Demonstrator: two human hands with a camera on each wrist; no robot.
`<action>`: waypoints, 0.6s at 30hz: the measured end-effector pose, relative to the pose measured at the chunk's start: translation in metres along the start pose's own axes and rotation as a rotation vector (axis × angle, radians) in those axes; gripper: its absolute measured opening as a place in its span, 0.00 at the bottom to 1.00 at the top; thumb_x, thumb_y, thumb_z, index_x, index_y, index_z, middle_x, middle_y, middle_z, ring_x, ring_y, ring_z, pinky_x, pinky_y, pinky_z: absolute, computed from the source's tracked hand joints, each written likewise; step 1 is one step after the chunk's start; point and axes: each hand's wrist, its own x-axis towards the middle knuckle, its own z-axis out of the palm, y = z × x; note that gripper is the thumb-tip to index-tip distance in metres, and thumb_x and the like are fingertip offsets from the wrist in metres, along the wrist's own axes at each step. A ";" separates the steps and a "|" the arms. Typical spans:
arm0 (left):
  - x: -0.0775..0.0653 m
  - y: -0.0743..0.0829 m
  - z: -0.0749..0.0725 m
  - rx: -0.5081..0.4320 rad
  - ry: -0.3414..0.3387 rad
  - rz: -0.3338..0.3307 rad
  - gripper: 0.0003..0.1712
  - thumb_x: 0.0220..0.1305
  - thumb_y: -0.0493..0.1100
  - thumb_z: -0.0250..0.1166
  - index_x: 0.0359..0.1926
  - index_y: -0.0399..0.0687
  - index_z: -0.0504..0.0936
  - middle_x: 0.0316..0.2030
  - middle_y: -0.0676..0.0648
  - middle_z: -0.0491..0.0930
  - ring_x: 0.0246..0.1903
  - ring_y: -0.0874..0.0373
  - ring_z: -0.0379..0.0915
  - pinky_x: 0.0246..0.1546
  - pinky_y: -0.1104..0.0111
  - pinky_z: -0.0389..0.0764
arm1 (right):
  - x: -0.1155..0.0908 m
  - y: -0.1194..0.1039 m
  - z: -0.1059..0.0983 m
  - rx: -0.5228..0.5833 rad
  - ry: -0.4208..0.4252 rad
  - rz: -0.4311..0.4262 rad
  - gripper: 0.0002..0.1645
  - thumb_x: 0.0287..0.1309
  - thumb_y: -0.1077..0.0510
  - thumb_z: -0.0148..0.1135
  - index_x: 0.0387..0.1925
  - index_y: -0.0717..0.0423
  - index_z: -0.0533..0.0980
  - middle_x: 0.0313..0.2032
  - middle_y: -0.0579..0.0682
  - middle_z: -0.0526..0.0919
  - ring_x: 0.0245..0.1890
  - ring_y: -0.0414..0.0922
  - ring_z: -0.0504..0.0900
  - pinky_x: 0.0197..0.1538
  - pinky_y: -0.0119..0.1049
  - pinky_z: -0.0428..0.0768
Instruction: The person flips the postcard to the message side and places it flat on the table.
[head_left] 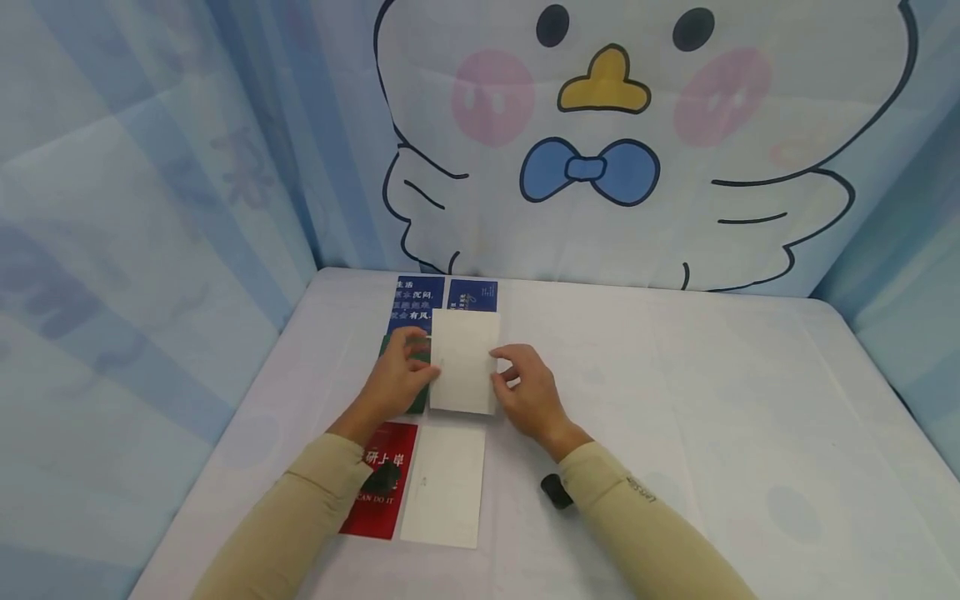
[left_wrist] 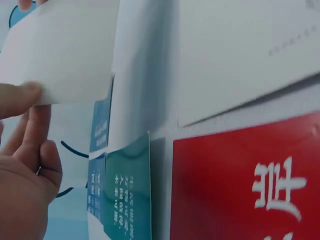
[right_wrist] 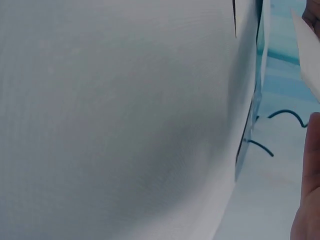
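Observation:
A plain white card (head_left: 465, 362) is held up over the table between both hands. My left hand (head_left: 393, 379) pinches its left edge; in the left wrist view the thumb (left_wrist: 22, 97) presses its face with the fingers behind. At the right edge, my right hand (head_left: 528, 396) pinches the card between thumb and fingers. Below it lies another white card (head_left: 444, 487), beside a red card (head_left: 390, 467) with white lettering. Partly covered by the left hand is a green card (head_left: 417, 400). Two blue cards, one left (head_left: 416, 300) and one right (head_left: 474, 293), lie at the back.
A small black object (head_left: 556, 492) lies near the right sleeve (head_left: 637, 500), partly hidden by it. The white-covered table (head_left: 712, 417) extends to the right. Patterned curtains (head_left: 150, 208) stand along the left, back and right sides.

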 end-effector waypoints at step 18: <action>-0.009 0.001 0.006 0.065 0.086 0.139 0.29 0.67 0.36 0.65 0.68 0.48 0.71 0.65 0.45 0.69 0.53 0.49 0.76 0.47 0.58 0.83 | 0.004 -0.003 -0.002 -0.003 -0.017 0.162 0.23 0.59 0.67 0.65 0.57 0.69 0.76 0.55 0.61 0.75 0.35 0.49 0.85 0.41 0.42 0.85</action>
